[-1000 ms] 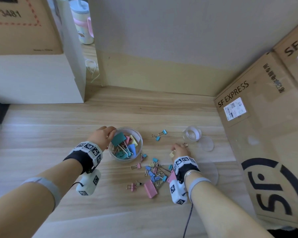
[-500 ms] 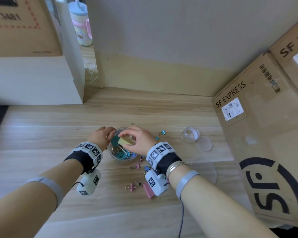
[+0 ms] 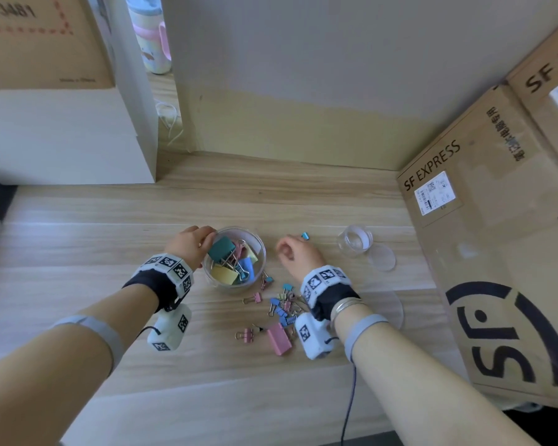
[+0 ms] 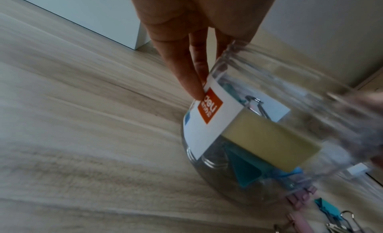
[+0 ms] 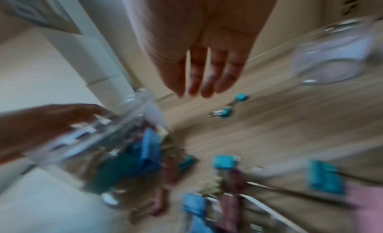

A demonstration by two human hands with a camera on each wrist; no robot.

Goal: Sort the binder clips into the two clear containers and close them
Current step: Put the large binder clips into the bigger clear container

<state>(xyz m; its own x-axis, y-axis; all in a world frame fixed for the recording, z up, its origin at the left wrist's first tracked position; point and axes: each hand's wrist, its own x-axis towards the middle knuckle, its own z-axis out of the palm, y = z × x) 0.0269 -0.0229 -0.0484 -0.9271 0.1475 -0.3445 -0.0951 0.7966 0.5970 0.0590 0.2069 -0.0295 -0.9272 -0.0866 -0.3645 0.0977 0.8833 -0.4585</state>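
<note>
The large clear container (image 3: 261,252) stands on the wooden table and holds big teal, yellow, blue and pink binder clips (image 3: 221,249). My left hand (image 3: 203,241) grips its left side, fingers (image 4: 186,76) against the white label. My right hand (image 3: 290,251) hovers just right of the container with straight fingers (image 5: 207,82) and nothing in it; its wrist view is blurred. Small clips (image 3: 284,309) lie piled below the right wrist, beside a big pink clip (image 3: 279,338). The small clear container (image 3: 355,241) stands empty to the right.
A small round lid (image 3: 381,257) lies beside the small container, and a large clear lid (image 3: 388,309) is near the right wrist. Cardboard boxes (image 3: 496,252) wall in the right side, and a white box (image 3: 62,140) stands at the back left.
My right hand carried a yellow clip from the pile to the large container, left it inside, and has drawn back to the right, empty. The left hand kept its hold.
</note>
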